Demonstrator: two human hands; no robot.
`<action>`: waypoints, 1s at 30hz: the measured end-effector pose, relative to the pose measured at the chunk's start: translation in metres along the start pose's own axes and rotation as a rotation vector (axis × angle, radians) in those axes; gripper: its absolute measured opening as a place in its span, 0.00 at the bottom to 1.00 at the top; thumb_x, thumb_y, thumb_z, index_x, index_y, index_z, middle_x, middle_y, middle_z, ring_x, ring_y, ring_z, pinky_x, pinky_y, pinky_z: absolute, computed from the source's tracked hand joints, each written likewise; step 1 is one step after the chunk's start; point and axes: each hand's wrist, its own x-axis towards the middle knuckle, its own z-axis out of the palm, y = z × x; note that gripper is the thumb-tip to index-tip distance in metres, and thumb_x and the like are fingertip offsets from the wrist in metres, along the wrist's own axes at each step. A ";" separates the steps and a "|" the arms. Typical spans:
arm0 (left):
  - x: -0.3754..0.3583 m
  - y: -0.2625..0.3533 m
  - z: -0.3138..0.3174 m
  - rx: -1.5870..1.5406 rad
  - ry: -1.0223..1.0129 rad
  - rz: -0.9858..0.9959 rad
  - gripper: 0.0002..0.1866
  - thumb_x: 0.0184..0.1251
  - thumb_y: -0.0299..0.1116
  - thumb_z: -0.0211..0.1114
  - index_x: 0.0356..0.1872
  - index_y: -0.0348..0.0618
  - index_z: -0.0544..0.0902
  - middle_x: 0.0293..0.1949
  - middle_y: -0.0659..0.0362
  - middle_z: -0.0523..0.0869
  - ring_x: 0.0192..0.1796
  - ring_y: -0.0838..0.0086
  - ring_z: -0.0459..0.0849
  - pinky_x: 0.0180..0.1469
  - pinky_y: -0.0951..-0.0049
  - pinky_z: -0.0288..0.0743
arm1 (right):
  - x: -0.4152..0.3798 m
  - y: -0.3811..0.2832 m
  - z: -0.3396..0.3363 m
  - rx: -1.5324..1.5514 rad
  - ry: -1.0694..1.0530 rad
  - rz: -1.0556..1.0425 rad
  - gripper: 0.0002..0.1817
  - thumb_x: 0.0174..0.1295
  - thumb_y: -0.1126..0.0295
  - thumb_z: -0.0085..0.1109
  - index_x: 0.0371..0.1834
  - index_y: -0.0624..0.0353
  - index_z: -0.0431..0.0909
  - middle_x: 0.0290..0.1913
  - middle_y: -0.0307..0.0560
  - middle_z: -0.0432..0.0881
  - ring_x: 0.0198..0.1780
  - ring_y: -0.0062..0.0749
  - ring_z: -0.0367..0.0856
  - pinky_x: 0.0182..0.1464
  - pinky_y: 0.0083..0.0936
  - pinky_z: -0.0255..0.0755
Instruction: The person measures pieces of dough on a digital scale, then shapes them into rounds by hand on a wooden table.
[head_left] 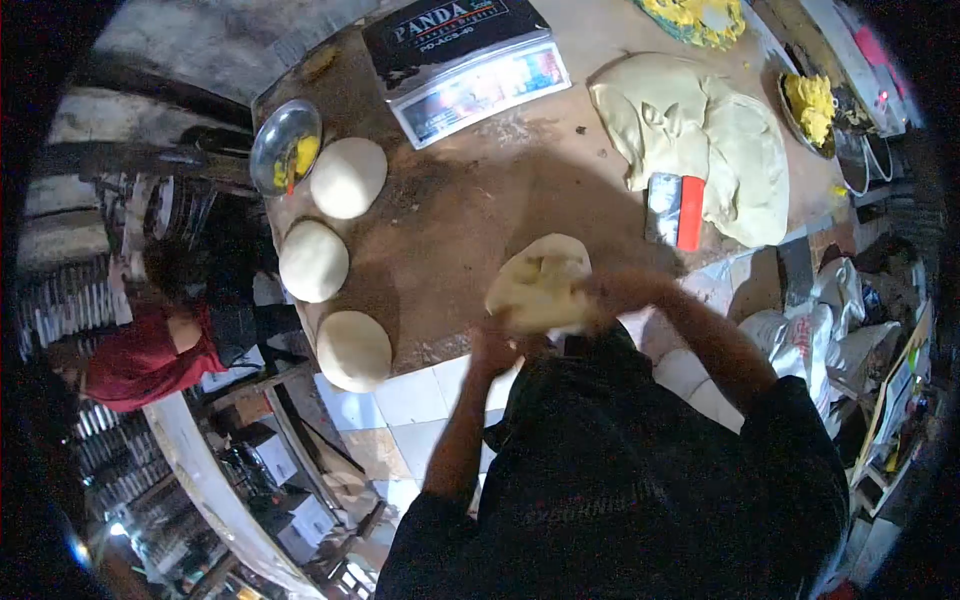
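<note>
A flattened, dimpled piece of dough [540,280] is at the near edge of the table, in front of my body. My left hand [496,343] grips its lower left edge, and my right hand [612,296] has hold of the right side. Motion blurs both hands, so single fingers are hard to make out. Farther right lies a large, loose mass of dough [745,150]. Against its near side rests a dough scraper [690,212] with a red handle and metal blade. Three smooth dough balls, one of them the nearest ball [353,351], line the table's left side.
A digital scale [480,95] stands at the back of the brown table [440,230]. A metal bowl [268,150] with something yellow sits at the left corner. Yellow fat [810,105] fills a dish at right. A person in a red top [150,360] is at left.
</note>
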 end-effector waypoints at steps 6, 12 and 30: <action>0.210 0.005 -0.099 0.549 0.343 -0.245 0.35 0.57 0.57 0.64 0.59 0.43 0.70 0.60 0.41 0.72 0.59 0.48 0.74 0.55 0.50 0.70 | 0.083 0.083 -0.021 0.774 1.118 0.488 0.35 0.61 0.64 0.62 0.70 0.58 0.58 0.56 0.48 0.73 0.48 0.27 0.73 0.51 0.30 0.70; 0.231 0.090 -0.096 -0.101 -0.034 0.339 0.43 0.36 0.63 0.75 0.53 0.45 0.78 0.45 0.49 0.84 0.50 0.57 0.83 0.54 0.58 0.75 | 0.110 0.027 0.066 0.709 1.445 0.371 0.35 0.63 0.62 0.61 0.71 0.58 0.55 0.54 0.45 0.74 0.50 0.33 0.76 0.52 0.31 0.71; 0.007 0.136 -0.214 -0.525 -0.067 0.114 0.24 0.49 0.54 0.74 0.39 0.46 0.85 0.34 0.60 0.83 0.42 0.69 0.82 0.46 0.65 0.75 | 0.033 -0.139 -0.045 0.494 0.549 -0.196 0.20 0.45 0.59 0.73 0.37 0.62 0.82 0.34 0.42 0.86 0.34 0.22 0.82 0.38 0.22 0.77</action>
